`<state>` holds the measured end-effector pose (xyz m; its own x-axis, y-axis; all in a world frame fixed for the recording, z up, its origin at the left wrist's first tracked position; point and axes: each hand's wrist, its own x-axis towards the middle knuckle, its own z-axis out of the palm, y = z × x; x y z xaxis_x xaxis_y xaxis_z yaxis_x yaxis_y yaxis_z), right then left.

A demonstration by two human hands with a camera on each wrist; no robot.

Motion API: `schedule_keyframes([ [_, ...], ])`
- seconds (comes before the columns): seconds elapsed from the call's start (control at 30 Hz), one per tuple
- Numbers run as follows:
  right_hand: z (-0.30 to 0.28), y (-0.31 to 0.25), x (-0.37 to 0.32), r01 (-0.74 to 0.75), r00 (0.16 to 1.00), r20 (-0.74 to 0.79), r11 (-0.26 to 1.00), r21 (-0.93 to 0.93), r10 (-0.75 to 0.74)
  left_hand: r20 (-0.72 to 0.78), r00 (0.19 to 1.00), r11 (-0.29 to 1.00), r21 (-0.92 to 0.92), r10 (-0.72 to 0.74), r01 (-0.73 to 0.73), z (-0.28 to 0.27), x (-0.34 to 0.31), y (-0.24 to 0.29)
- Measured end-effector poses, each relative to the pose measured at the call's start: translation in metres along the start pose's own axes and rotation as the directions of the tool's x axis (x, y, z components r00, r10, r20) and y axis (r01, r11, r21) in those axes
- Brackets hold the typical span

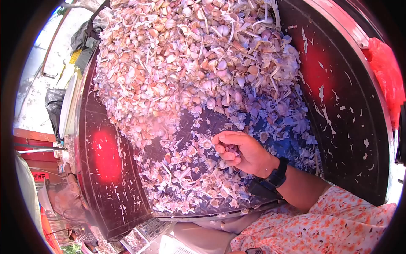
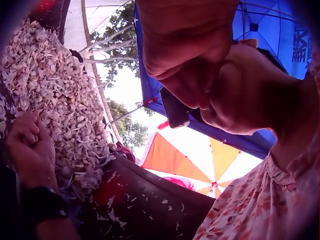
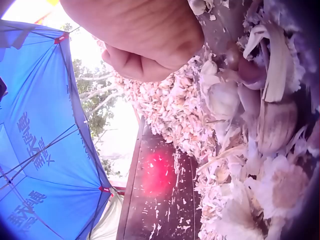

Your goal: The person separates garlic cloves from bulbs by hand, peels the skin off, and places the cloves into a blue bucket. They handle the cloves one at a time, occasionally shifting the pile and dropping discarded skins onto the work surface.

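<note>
My right hand [image 1: 249, 154], with a dark band on its wrist, is over the near part of a garlic heap [image 1: 169, 63]. Its fingers curl around a few purplish garlic cloves [image 1: 231, 149]. Dry husks and root ends [image 1: 194, 182] lie just below and left of it. The head view does not include my left hand [image 2: 187, 45]; in the left wrist view it is raised beside a person's head, fingers bent. A dark, rounded device [image 2: 174, 109] shows just below those fingers. Whether the left fingers hold anything, I cannot tell.
Dark, scuffed side walls [image 1: 347, 97] flank the heap, and the left wall [image 1: 110, 169] has a red light spot. A red plastic bag [image 1: 385, 76] hangs at far right. Another person [image 1: 67, 194] is at lower left. A blue canopy [image 3: 40, 125] spreads overhead.
</note>
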<state>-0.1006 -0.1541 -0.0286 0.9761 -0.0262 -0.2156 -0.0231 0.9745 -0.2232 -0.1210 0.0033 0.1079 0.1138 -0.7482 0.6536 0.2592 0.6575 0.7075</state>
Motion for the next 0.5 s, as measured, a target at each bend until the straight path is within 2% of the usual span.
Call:
schedule_keyframes([
  [0.03, -0.001, 0.000, 0.000, 0.002, 1.000, 0.000, 1.000, 0.001, -0.002, 0.233, 0.938, 0.962, 0.029, 0.257, -0.271, -0.019, 0.012, -0.017],
  [0.07, -0.001, 0.001, 0.001, 0.003, 1.000, 0.019, 1.000, -0.008, -0.002, 0.451, 0.759, 0.853, -0.007, 0.469, -0.522, -0.029, 0.018, -0.026],
  [0.1, -0.002, 0.001, 0.001, 0.003, 0.999, 0.036, 1.000, -0.019, -0.002, 0.308, 0.934, 0.958, 0.159, 0.181, -0.238, -0.027, 0.015, -0.005],
  [0.13, -0.001, 0.001, 0.000, 0.001, 0.999, 0.033, 1.000, -0.021, -0.001, 0.111, 0.986, 0.960, 0.266, -0.121, 0.088, -0.023, 0.017, 0.016],
  [0.17, 0.001, 0.003, 0.001, 0.003, 1.000, 0.020, 0.999, -0.053, -0.002, -0.244, 0.932, 0.729, 0.581, -0.268, 0.362, -0.012, 0.016, 0.017],
  [0.2, 0.003, 0.006, 0.000, 0.000, 1.000, 0.010, 0.997, -0.081, 0.000, -0.598, 0.765, 0.349, 0.682, -0.239, 0.643, 0.000, 0.014, 0.012],
  [0.23, 0.002, 0.007, 0.001, -0.009, 1.000, 0.011, 0.997, -0.080, 0.010, -0.728, 0.685, 0.192, 0.677, 0.029, 0.710, -0.011, 0.008, -0.016],
  [0.27, -0.001, 0.006, 0.002, -0.054, 0.997, 0.059, 0.998, -0.015, 0.055, -0.719, 0.689, 0.127, 0.694, 0.090, 0.708, -0.029, 0.001, -0.026],
  [0.3, -0.003, 0.005, 0.002, -0.097, 0.990, 0.105, 0.994, 0.048, 0.091, -0.723, 0.685, 0.127, 0.690, 0.086, 0.712, -0.039, -0.007, -0.029],
  [0.37, -0.010, 0.002, 0.003, -0.096, 0.989, 0.124, 0.990, 0.107, 0.082, -0.775, 0.631, -0.001, 0.631, 0.039, 0.776, -0.055, -0.021, -0.036],
  [0.4, -0.015, 0.001, 0.004, -0.117, 0.979, 0.190, 0.972, 0.204, 0.078, -0.779, 0.627, 0.000, 0.627, 0.031, 0.779, -0.058, -0.029, -0.043],
  [0.43, -0.016, -0.002, 0.006, -0.144, 0.964, 0.258, 0.944, 0.297, 0.066, -0.743, 0.667, -0.078, 0.670, -0.063, 0.739, -0.061, -0.037, -0.050],
  [0.47, -0.012, -0.006, 0.003, -0.100, 0.981, 0.187, 0.954, 0.282, 0.047, -0.702, 0.694, -0.149, 0.712, -0.160, 0.686, -0.064, -0.045, -0.056],
  [0.5, -0.011, -0.009, 0.003, -0.101, 0.982, 0.185, 0.953, 0.285, 0.049, -0.704, 0.691, -0.150, 0.710, -0.163, 0.688, -0.068, -0.050, -0.063],
])
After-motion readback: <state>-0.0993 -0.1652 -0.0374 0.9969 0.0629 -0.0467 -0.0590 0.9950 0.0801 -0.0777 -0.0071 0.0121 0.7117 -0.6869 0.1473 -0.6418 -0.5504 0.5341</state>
